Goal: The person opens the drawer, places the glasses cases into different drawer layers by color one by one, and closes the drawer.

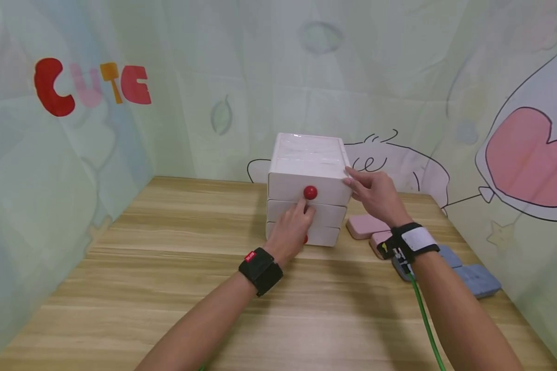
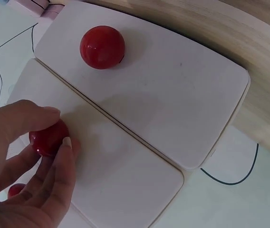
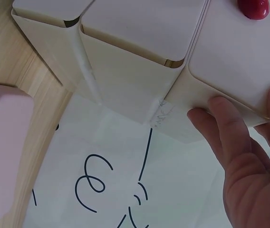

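Note:
A small white drawer box with three stacked drawers stands on the wooden table, a red round knob on each front. My left hand pinches the middle drawer's knob between thumb and fingers. The top drawer's knob sits just above that hand, and the bottom knob shows whole in the left wrist view. At the box's upper right corner, my right hand grips the edge, with fingers against its side. In the right wrist view, the lower two drawers stick out slightly.
Pink cases and blue-grey cases lie on the table to the right of the box, partly under my right forearm. A green cable runs from the right wristband. Printed cloth walls stand behind and at both sides.

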{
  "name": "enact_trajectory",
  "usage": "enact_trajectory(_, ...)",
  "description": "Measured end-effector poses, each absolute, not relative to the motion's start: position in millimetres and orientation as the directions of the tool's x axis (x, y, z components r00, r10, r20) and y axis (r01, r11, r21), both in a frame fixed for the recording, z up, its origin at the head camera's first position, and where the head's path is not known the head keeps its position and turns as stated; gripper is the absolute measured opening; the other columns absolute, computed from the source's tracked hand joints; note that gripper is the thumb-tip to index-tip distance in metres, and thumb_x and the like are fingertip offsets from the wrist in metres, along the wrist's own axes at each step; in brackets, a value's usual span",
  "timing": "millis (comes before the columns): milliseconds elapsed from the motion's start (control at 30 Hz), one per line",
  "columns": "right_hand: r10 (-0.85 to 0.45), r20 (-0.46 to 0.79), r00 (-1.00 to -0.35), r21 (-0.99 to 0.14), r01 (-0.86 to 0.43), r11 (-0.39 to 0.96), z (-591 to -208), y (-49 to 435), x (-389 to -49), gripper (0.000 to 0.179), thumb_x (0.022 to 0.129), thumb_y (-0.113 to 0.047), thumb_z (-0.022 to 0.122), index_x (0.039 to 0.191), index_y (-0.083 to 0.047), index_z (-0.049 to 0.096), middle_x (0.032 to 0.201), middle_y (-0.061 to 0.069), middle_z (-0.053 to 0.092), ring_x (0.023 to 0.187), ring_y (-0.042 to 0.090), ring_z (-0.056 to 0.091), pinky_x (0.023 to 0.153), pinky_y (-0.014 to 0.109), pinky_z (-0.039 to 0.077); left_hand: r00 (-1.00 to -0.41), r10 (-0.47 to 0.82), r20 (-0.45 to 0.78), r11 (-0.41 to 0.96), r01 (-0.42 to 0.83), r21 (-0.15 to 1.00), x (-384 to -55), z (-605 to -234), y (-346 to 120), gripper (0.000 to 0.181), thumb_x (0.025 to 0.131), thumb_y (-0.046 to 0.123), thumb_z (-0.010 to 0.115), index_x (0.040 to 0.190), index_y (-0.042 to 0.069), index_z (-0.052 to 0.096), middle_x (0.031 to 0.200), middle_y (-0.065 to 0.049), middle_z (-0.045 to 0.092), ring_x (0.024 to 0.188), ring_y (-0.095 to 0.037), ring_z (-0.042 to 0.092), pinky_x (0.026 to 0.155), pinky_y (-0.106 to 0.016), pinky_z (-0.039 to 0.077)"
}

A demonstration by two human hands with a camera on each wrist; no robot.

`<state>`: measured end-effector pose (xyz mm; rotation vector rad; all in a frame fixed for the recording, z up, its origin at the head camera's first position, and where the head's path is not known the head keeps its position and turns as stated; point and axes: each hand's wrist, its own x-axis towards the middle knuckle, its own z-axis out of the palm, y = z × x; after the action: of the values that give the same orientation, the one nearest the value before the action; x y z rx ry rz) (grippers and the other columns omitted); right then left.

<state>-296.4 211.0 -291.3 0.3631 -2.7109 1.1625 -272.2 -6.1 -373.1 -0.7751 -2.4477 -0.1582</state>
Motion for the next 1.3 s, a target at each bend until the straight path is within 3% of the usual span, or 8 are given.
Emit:
enact_trajectory(300,-0.145,0.257,-0.956,-0.676,-0.285,0.679,-292.2,210.9,-297.8,0.050,0.102,-0.036,0.060,0.146,-0.014,0.052,0.154,0.006,0.051,0.120,0.031,0.068,0.102,0.046,0.053,-0.689,0.480,0.543,0.836,0.547,-0.045,-274.4,-373.2,-4.3,0.033,0.090,0.001,0.074,0.122,0.001,0.066,0.113,-0.017,0.065,0.088,-0.024,0.069,0.085,-0.035,0.062)
enact_trajectory(667,-0.122,0.247,-0.961,-0.681,-0.262,0.683,-289.6,210.1,-297.7,0.048,0.102,-0.033,0.061,0.146,-0.014,0.053,0.153,0.006,0.051,0.119,0.031,0.069,0.102,0.047,0.052,-0.699,0.442,0.562,0.857,0.514,-0.036,-274.3,-371.8,0.4,0.028,0.091,0.004,0.073,0.119,0.002,0.068,0.108,-0.015,0.065,0.085,-0.023,0.067,0.081,-0.032,0.062)
enact_trajectory(1300,-0.111,0.240,-0.964,-0.686,-0.250,0.684,-289.4,207.3,-295.9,0.048,0.101,-0.031,0.062,0.145,-0.013,0.054,0.153,0.006,0.051,0.120,0.032,0.068,0.103,0.047,0.052,-0.680,0.449,0.580,0.847,0.530,-0.034,-269.7,-374.4,-2.4,0.033,0.087,0.006,0.078,0.118,0.002,0.068,0.119,-0.017,0.064,0.083,-0.021,0.067,0.077,-0.030,0.062)
